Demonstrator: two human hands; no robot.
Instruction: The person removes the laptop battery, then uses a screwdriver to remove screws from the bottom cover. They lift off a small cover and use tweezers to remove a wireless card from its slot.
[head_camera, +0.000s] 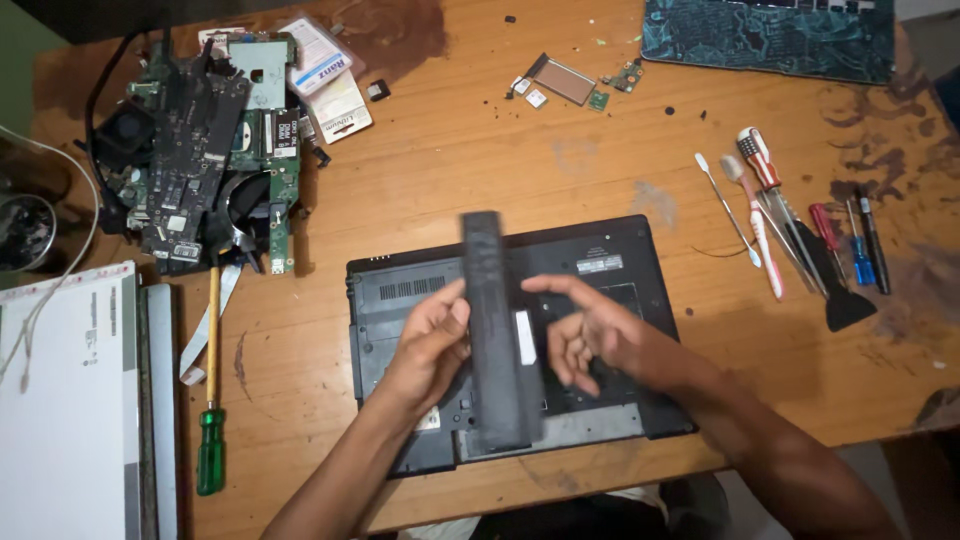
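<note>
A black laptop (610, 260) lies upside down on the wooden table (480, 170), its underside facing up. Above it I hold a long black battery pack (492, 330), standing roughly lengthwise from near to far and blurred by motion. My left hand (432, 335) grips the pack's left side with the thumb along its edge. On the pack's right, my right hand (590, 335) has its fingers spread and curled, just off the pack's side or barely touching it.
A pile of circuit boards and fans (205, 150) sits at the far left. A green-handled screwdriver (211, 400) lies beside a white panel (65, 400). Screwdrivers, brushes and a black scraper (800, 230) are at the right. A patterned mat (770, 35) lies at the far right.
</note>
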